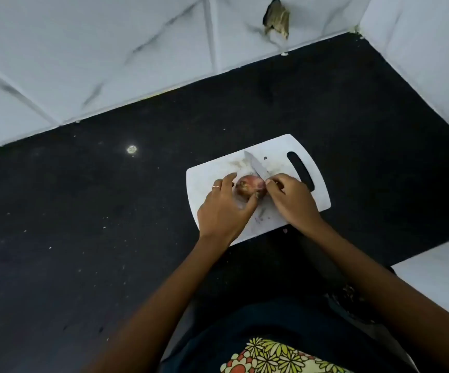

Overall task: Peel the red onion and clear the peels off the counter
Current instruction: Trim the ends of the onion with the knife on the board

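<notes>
A red onion [250, 188] sits on a white cutting board [277, 149] on the black counter. My left hand [224, 208] grips the onion from its left side, thumb and fingers around it. My right hand [290, 200] is closed on a knife, whose steel blade [255, 166] points up and left past the onion's right end. The knife handle is hidden inside my fist. A few small bits of peel [261, 215] lie on the board between my hands.
The black counter [83, 224] stretches wide to the left, dotted with pale specks. White marble tiles [110, 49] line the back and right walls, with a broken hole [277, 18] in the back wall. A tiny peel scrap [285, 230] lies off the board's near edge.
</notes>
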The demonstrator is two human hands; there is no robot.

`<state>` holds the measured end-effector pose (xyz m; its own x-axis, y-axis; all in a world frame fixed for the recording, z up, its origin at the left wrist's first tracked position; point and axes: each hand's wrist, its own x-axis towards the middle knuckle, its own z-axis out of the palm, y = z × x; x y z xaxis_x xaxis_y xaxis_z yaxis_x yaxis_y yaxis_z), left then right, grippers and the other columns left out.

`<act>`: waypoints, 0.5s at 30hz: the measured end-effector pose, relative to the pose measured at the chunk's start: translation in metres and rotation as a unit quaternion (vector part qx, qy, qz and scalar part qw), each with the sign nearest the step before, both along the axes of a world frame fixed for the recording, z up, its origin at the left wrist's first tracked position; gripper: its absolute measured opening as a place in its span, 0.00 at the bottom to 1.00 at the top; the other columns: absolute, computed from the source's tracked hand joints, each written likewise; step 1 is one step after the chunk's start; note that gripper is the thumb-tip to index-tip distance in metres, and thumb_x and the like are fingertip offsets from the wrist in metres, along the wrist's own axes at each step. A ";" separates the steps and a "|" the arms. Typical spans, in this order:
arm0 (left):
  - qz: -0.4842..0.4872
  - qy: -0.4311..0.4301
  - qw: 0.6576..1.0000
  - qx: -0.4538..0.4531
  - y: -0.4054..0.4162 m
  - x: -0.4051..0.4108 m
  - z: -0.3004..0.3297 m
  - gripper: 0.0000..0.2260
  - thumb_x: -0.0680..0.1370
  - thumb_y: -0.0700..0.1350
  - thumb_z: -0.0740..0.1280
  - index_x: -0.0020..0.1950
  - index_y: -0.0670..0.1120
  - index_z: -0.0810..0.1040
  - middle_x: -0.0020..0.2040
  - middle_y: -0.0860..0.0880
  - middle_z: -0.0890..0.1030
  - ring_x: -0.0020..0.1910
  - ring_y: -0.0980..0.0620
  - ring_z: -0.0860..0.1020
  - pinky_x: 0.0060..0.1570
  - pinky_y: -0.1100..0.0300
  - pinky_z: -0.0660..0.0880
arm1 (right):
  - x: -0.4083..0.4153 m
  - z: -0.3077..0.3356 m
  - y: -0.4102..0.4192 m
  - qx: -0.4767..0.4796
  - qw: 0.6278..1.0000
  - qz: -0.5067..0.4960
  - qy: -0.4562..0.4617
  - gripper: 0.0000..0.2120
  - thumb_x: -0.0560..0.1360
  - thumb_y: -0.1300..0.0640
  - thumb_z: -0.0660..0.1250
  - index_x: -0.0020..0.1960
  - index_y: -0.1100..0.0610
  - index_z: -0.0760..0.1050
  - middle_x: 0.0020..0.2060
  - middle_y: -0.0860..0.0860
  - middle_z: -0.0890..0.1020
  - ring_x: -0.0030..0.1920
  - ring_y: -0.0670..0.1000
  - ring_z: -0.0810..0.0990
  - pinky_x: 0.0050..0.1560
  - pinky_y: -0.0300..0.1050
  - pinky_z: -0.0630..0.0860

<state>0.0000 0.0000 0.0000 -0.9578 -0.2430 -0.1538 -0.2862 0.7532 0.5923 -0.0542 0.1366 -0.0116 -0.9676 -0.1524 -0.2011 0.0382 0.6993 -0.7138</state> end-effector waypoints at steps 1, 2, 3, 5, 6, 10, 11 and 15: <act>0.005 -0.012 1.000 -0.017 0.000 -0.004 0.000 0.28 0.74 0.65 0.63 0.70 0.54 0.67 0.65 0.53 0.74 0.58 0.49 0.77 0.50 0.53 0.75 | -0.001 0.000 0.000 0.012 1.000 0.003 -0.013 0.14 0.79 0.50 0.58 0.50 0.58 0.77 0.45 0.54 0.82 0.46 0.54 0.79 0.48 0.52 0.76; 0.006 -0.022 0.999 -0.035 0.000 -0.008 0.000 0.29 0.73 0.67 0.62 0.69 0.54 0.68 0.64 0.52 0.75 0.58 0.49 0.77 0.49 0.54 0.75 | -0.002 0.000 0.000 0.021 1.000 0.007 -0.020 0.15 0.79 0.49 0.57 0.49 0.58 0.77 0.43 0.54 0.82 0.45 0.55 0.79 0.47 0.52 0.76; 0.005 -0.032 0.998 -0.048 0.000 -0.009 -0.001 0.29 0.73 0.68 0.62 0.68 0.54 0.69 0.63 0.52 0.76 0.57 0.49 0.78 0.49 0.54 0.75 | -0.001 -0.002 0.000 0.023 0.999 0.011 -0.026 0.16 0.80 0.48 0.56 0.48 0.58 0.77 0.42 0.54 0.82 0.44 0.55 0.79 0.46 0.51 0.76; 0.006 -0.043 0.998 -0.052 -0.003 -0.013 -0.004 0.29 0.72 0.69 0.62 0.67 0.53 0.71 0.61 0.52 0.77 0.56 0.49 0.78 0.48 0.54 0.75 | 0.000 -0.002 -0.002 0.017 0.999 0.012 -0.040 0.18 0.80 0.46 0.55 0.48 0.58 0.77 0.42 0.54 0.82 0.44 0.54 0.79 0.46 0.51 0.76; 0.003 -0.046 0.998 -0.053 -0.002 -0.015 -0.005 0.29 0.72 0.69 0.62 0.66 0.53 0.71 0.60 0.52 0.78 0.55 0.50 0.79 0.48 0.54 0.75 | -0.001 -0.002 -0.004 0.011 0.999 0.011 -0.043 0.19 0.80 0.46 0.55 0.49 0.58 0.78 0.42 0.54 0.82 0.44 0.54 0.79 0.46 0.51 0.76; -0.005 -0.042 0.998 -0.041 -0.005 -0.020 -0.010 0.28 0.73 0.67 0.64 0.66 0.50 0.73 0.58 0.50 0.78 0.54 0.49 0.79 0.49 0.52 0.77 | -0.004 -0.003 -0.010 -0.037 0.997 -0.003 -0.062 0.16 0.79 0.48 0.58 0.53 0.59 0.77 0.42 0.53 0.82 0.43 0.54 0.81 0.48 0.53 0.78; -0.006 -0.036 0.999 -0.026 -0.005 -0.021 -0.011 0.28 0.73 0.66 0.65 0.66 0.50 0.73 0.58 0.50 0.79 0.54 0.49 0.79 0.49 0.51 0.77 | -0.004 -0.003 -0.010 -0.065 0.995 -0.018 -0.070 0.14 0.79 0.49 0.60 0.53 0.58 0.77 0.43 0.53 0.82 0.43 0.54 0.81 0.48 0.54 0.79; -0.019 0.012 0.997 0.071 -0.007 -0.025 -0.014 0.27 0.73 0.56 0.70 0.70 0.48 0.70 0.61 0.49 0.78 0.53 0.49 0.79 0.51 0.51 0.77 | -0.001 0.004 -0.010 -0.149 0.987 -0.057 -0.034 0.10 0.75 0.54 0.68 0.55 0.56 0.75 0.44 0.45 0.80 0.47 0.46 0.81 0.51 0.46 0.79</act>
<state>-0.0252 -0.0073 -0.0143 -0.9696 -0.1836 -0.1616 -0.2438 0.6720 0.6992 -0.0550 0.1263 -0.0072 -0.9676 -0.1056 -0.2295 0.1599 0.4474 -0.8799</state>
